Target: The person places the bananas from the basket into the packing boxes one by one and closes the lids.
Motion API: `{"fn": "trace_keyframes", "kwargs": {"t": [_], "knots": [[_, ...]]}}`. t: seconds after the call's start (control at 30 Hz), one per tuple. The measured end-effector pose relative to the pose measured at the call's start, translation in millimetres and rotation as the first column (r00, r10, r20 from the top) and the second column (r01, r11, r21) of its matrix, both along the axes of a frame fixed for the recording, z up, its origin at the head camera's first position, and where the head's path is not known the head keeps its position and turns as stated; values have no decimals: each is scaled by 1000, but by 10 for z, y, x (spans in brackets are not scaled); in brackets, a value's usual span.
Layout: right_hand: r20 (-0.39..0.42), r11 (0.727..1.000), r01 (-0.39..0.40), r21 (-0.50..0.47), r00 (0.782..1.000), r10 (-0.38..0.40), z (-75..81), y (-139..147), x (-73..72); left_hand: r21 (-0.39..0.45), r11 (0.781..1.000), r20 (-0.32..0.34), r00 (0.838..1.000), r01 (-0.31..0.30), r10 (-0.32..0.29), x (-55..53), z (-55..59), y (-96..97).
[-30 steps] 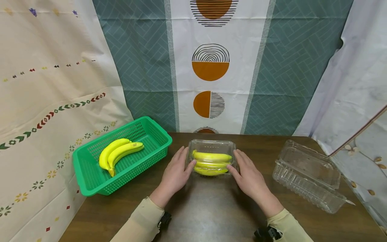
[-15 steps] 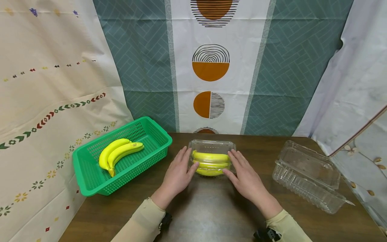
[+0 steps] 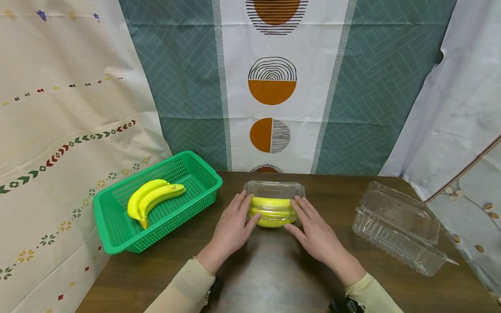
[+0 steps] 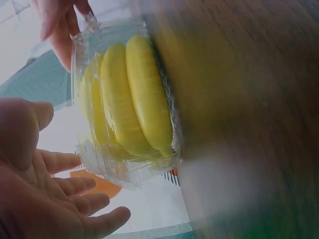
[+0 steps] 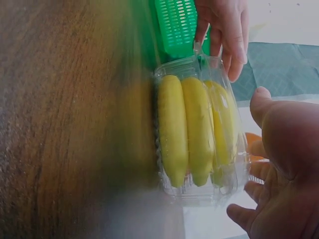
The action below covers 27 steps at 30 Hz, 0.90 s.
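A clear plastic clamshell box (image 3: 274,189) stands at the middle of the table with its lid down over several yellow bananas (image 3: 273,213). My left hand (image 3: 232,224) lies along the box's left side, its fingers extended at the lid. On the opposite side, my right hand (image 3: 318,230) has its fingers spread over the lid's right edge. In the left wrist view the left hand's fingers (image 4: 92,204) are straight beside the box. The right wrist view likewise has the right hand (image 5: 284,169) unfolded near the lid, gripping nothing.
A green plastic basket (image 3: 217,176) with two bananas (image 3: 156,200) sits on the left of the table. Over on the right lies another clear clamshell box (image 3: 399,230), its lid raised. A patterned cloth (image 3: 328,130) hangs behind the table (image 3: 274,278).
My right hand has slid left from the box's right side onto its lid. The left hand has shifted slightly right over the lid's edge. The box stays in place.
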State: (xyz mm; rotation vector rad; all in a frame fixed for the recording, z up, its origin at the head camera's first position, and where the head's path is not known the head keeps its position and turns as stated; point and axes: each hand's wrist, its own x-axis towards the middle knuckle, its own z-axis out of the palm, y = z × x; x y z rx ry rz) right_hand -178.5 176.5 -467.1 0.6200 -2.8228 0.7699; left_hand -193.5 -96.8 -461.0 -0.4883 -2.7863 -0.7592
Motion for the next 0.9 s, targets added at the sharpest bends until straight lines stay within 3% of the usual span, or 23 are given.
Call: {"fn": "trace_keyframes", "kwargs": {"t": [0.4,0.9], "knots": [[-7,1000,-15,4,1000,15,-9,-11,45,-83,996,-26,999,29,-32,49,-23,28],[-16,1000,-18,13,1000,18,-2,-31,71,-86,995,-20,998,52,-54,105,-3,54]]}}
